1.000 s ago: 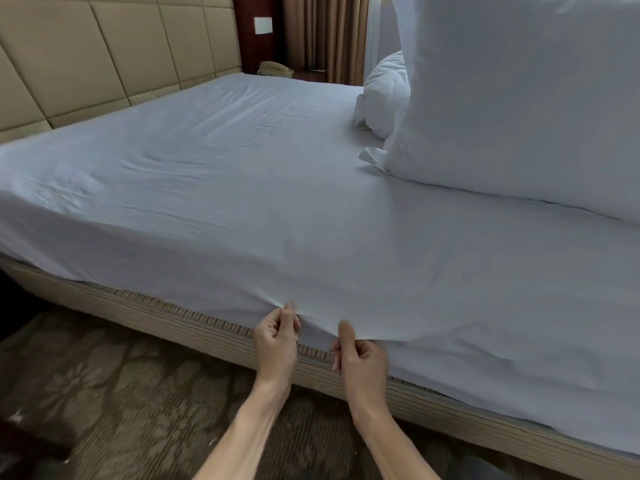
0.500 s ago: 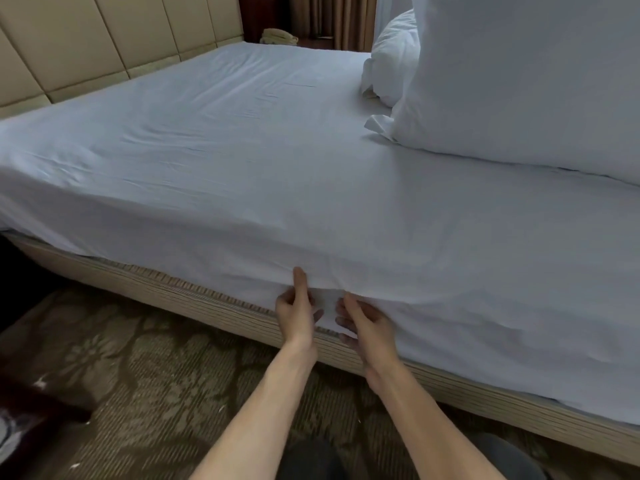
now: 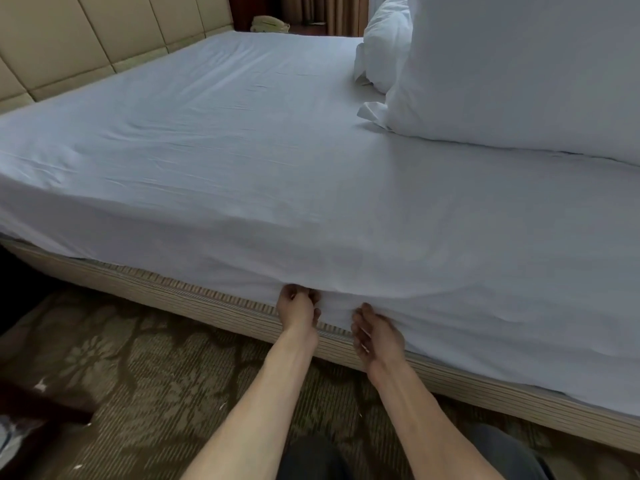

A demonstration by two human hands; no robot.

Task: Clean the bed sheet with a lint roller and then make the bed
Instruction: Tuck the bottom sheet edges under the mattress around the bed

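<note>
The bed sheet (image 3: 277, 174) is spread flat, its edge hanging above the bed base (image 3: 207, 299). The hem is gripped by the curled fingers of the left hand (image 3: 298, 308); the right hand (image 3: 377, 336) is curled beside it, its hold indiscernible. The cloth is judged light, limp, crease-prone, best taken at the hem. No container is seen.

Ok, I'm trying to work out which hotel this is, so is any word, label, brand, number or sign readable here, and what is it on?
No text can be read anywhere in this view.
White bed sheet and large white pillow: plain, no tag or print showing.
Beige telephone at the far bedside: too small and blurred to read any marking.
Striped beige bed base: woven pattern only.
</note>
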